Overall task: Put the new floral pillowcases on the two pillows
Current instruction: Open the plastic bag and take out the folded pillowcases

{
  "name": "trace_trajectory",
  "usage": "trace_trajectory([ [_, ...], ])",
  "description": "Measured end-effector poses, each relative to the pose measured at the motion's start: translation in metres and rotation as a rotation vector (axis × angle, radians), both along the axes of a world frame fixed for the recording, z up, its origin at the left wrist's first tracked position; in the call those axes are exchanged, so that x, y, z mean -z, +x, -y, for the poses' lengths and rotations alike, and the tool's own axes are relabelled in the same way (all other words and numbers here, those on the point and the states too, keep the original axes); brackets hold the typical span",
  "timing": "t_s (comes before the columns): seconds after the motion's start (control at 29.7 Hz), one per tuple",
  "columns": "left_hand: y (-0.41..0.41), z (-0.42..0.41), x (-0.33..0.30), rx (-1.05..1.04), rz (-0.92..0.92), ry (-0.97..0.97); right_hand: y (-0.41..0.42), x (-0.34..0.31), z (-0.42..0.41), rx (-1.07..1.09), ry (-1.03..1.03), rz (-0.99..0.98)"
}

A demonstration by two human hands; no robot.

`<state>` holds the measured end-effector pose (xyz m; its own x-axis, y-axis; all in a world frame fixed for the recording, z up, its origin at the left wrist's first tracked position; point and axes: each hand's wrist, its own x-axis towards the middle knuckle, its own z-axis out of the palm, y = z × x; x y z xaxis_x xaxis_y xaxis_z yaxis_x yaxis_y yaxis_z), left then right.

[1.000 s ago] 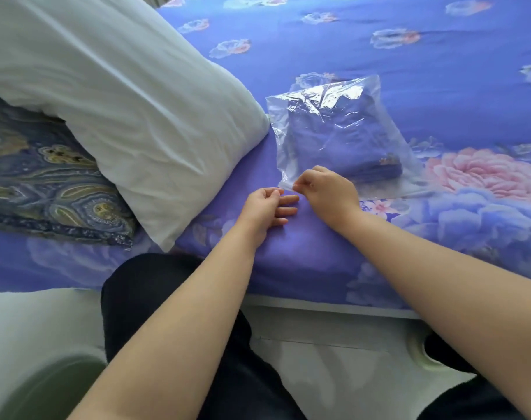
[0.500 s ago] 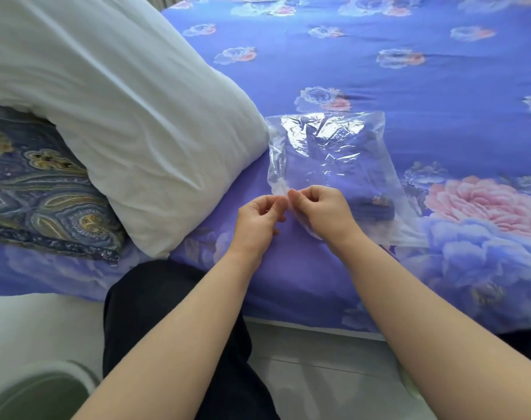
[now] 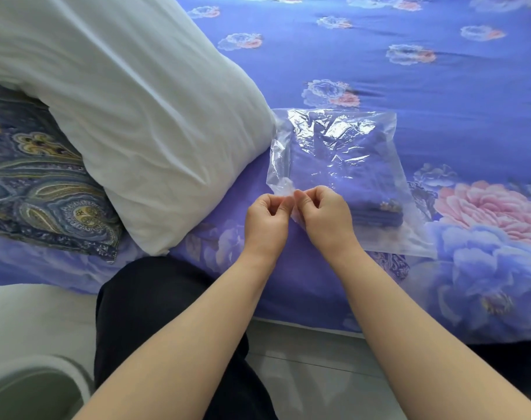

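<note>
A clear plastic bag (image 3: pixel 343 140) lies on the bed with folded blue floral pillowcases (image 3: pixel 358 183) inside. My left hand (image 3: pixel 265 219) and my right hand (image 3: pixel 324 215) both pinch the bag's near left corner, fingertips almost touching, and lift that corner off the sheet. A bare white pillow (image 3: pixel 131 95) lies at the left, its corner touching the bag. Under it a second pillow in a dark paisley case (image 3: pixel 40 189) shows at the far left.
The blue sheet with pink and blue flowers (image 3: pixel 440 86) covers the bed. My dark trouser leg (image 3: pixel 155 316) is against the bed's edge. A pale floor (image 3: pixel 312 374) and a round grey-green rim (image 3: pixel 31 386) are below.
My hands went from resting at the bag's edge to pinching its corner and raising it. The view shifted so the bag and bed sit lower in the frame.
</note>
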<state>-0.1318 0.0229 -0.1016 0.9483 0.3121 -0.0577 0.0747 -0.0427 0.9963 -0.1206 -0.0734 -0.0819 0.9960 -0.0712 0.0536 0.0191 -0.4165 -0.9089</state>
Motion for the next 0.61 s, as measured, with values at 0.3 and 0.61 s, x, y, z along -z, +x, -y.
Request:
trace_trajectory([
  [0.3, 0.003, -0.017, -0.011, 0.1, -0.047, 0.103, 0.013, -0.023, 0.006, -0.157, -0.285, -0.091],
  [0.61, 0.009, -0.041, -0.022, 0.334, -0.173, 0.075, 0.02, -0.04, 0.013, -0.26, -0.597, -0.123],
])
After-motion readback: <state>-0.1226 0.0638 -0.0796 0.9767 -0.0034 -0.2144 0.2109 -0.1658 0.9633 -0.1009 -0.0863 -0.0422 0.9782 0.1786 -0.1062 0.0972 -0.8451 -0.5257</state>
